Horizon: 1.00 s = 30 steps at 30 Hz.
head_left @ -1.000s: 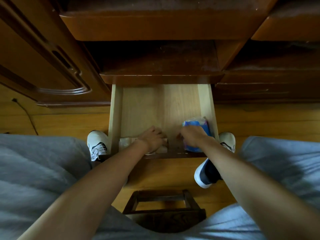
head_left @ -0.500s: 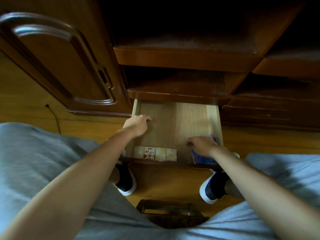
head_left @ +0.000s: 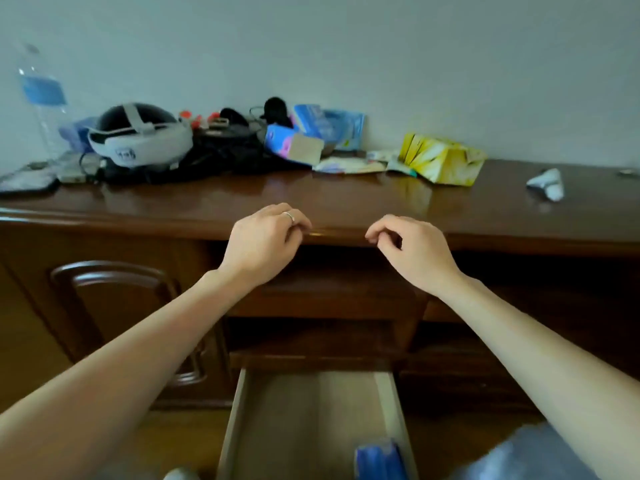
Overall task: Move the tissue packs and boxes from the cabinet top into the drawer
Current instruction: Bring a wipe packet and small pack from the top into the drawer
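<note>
A pale wall (head_left: pixel 415 64) backs your glossy cabinet top (head_left: pixel 242 195); the open drawer (head_left: pixel 311 420) sits at 6 o'clock, a blue pack (head_left: pixel 377 459) inside. The yellow box (head_left: pixel 443 161) lies at 1 o'clock. Your left hand (head_left: pixel 263 244) and right hand (head_left: pixel 412 251) hover loosely curled, holding nothing

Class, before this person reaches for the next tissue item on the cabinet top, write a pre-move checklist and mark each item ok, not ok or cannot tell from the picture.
1. Left hand free of any load: ok, fingers curled on nothing.
2. Right hand free: ok.
3. Drawer open to receive items: ok, bare floor space shows beside the blue pack.
4. Items left to move: not ok, the yellow tissue box and the blue and pink tissue pack remain on the cabinet top.
5. Clear path to the yellow box: ok.
6. Drawer's front contents: cannot tell, cut off by the frame.
</note>
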Tool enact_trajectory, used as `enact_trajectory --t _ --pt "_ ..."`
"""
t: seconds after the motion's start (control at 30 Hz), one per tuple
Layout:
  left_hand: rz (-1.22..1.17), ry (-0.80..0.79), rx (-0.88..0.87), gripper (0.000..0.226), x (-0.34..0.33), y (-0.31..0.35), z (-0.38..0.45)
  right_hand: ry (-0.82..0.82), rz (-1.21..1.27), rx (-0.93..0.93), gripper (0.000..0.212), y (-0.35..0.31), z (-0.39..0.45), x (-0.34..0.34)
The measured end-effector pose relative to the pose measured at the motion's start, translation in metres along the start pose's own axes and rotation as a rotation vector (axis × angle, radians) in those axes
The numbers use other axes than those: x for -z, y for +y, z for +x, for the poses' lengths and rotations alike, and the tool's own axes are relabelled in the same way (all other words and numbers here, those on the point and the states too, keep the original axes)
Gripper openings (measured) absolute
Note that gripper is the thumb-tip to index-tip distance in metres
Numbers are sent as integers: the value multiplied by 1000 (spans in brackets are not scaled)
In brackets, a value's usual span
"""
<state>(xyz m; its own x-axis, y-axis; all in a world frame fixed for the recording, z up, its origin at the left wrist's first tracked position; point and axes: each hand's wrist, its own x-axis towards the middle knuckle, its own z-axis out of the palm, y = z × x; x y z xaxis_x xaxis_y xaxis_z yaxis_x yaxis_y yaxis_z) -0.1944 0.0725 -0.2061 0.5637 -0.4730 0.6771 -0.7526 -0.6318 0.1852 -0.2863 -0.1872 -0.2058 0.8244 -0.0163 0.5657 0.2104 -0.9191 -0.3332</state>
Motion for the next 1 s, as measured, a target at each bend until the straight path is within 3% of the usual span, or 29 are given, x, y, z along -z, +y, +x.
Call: enact_trajectory --t 0.1,0.2,0.27,0.43,0.63,0.77,0.87,1.0 --pt "-14 20 50 19 -4 0 55 32 -186 -15 22 15 52 28" --pt "-21 -48 80 23 -27 -5 98 -241 -306 -202 35 45 85 28" --pt "-6 -126 70 26 -49 -9 123 -333 -395 -202 35 63 96 16" --pt "23 -253 45 32 -109 -18 180 -176 -481 -131 37 96 140 -1" --pt "49 -302 -36 49 -177 -35 232 34 -447 -154 18 144 218 -25" --pt "107 -309 14 53 -206 -48 250 -214 -458 -175 53 178 286 -52" --pt "175 -262 6 54 -213 -51 257 -403 -493 -327 50 208 307 -73" --pt "202 -262 18 59 -216 -52 265 -259 -601 -285 29 245 293 -63"
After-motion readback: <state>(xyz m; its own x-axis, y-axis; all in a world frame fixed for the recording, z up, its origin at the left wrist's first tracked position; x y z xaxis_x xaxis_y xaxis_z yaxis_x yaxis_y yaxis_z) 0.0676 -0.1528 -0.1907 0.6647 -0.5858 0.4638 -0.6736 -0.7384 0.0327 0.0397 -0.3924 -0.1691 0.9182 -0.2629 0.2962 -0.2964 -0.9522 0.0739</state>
